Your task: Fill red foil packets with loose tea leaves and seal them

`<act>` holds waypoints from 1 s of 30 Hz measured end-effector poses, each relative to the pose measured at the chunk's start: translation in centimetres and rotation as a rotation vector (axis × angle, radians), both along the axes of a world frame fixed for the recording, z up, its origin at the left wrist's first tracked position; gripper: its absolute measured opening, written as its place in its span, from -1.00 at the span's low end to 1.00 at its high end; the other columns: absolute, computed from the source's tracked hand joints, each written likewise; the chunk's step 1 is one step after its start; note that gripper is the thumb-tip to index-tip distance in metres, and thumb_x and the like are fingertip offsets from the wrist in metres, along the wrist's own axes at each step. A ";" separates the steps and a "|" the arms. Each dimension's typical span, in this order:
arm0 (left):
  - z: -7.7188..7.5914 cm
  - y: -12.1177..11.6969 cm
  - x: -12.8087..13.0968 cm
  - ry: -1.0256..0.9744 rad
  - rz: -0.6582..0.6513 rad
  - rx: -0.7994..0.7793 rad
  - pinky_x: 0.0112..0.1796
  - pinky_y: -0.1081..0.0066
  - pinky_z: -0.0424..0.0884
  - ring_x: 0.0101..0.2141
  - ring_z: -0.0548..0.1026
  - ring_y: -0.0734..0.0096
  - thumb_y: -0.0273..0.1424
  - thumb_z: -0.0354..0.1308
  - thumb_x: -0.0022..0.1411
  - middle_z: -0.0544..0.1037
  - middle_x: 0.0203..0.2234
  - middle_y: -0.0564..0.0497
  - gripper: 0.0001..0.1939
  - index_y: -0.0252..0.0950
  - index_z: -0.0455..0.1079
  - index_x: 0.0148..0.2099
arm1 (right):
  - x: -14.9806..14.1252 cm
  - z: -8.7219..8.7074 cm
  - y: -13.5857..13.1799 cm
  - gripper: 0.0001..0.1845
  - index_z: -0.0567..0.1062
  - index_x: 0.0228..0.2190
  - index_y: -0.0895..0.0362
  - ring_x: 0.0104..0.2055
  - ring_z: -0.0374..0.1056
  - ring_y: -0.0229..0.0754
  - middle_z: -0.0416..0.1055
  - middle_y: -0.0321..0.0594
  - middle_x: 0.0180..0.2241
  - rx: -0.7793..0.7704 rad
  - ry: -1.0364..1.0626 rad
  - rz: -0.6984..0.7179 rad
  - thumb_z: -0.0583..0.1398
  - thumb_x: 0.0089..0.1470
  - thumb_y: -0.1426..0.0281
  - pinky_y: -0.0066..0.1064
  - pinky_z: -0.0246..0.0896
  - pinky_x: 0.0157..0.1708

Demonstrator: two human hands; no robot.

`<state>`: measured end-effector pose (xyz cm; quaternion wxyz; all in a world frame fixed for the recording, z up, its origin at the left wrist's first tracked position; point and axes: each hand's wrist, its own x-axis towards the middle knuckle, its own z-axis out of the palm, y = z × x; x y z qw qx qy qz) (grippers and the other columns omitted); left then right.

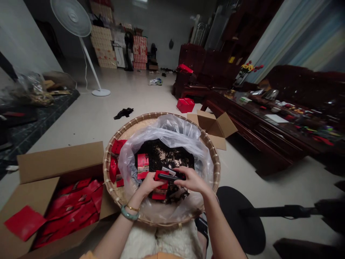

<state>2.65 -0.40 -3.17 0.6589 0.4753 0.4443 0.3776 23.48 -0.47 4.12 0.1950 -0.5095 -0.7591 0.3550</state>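
Observation:
A round woven basket rests on my lap and holds a clear plastic bag of dark loose tea leaves. My left hand is closed on a small red packet held over the tea. My right hand is closed on a black tool with a white part, held right against the packet's top. Another red packet stands in the tea at the left, and more red packets lie in the basket outside the bag.
An open cardboard box of red packets sits on the floor at my left. A smaller open box lies beyond the basket. A dark wooden table runs along the right, a black stand base at lower right, a white fan far left.

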 end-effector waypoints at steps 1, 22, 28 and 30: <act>-0.1 0.1 -0.1 0.019 -0.010 0.043 -0.30 0.36 0.41 -0.42 0.49 0.33 -0.32 0.37 -0.19 0.58 -0.48 -0.01 -0.65 -0.40 0.51 -0.31 | -0.5 0.2 0.0 -0.49 0.47 -0.07 0.12 -0.17 0.38 -0.08 0.47 -0.11 -0.14 0.005 -0.023 0.010 0.30 -0.13 0.34 -0.30 0.22 -0.16; 0.8 0.3 -0.5 -0.282 0.121 -0.137 -0.30 0.40 0.40 -0.37 0.52 0.32 -0.05 0.25 -0.05 0.58 -0.34 -0.11 -0.39 -0.38 0.42 -0.06 | -2.4 -1.2 0.9 -0.69 0.56 -0.20 0.04 -0.19 0.44 -0.06 0.55 -0.26 -0.24 -0.033 0.064 -0.048 0.23 -0.07 0.39 -0.33 0.24 -0.19; 0.4 0.5 -0.4 -0.276 0.151 -0.121 -0.37 0.44 0.38 -0.46 0.49 0.39 -0.03 0.26 -0.07 0.58 -0.42 -0.05 -0.47 -0.39 0.47 -0.21 | -2.3 -1.9 1.0 -0.68 0.56 -0.20 0.05 -0.21 0.44 -0.06 0.55 -0.28 -0.25 -0.050 0.070 -0.045 0.22 -0.07 0.36 -0.32 0.24 -0.19; 0.2 0.5 -0.4 -0.274 0.154 -0.114 -0.39 0.44 0.38 -0.48 0.48 0.41 -0.04 0.25 -0.06 0.58 -0.44 -0.04 -0.49 -0.39 0.47 -0.23 | -2.3 -2.0 1.0 -0.68 0.56 -0.20 0.04 -0.20 0.43 -0.07 0.55 -0.28 -0.25 -0.059 0.072 -0.048 0.22 -0.06 0.36 -0.32 0.25 -0.18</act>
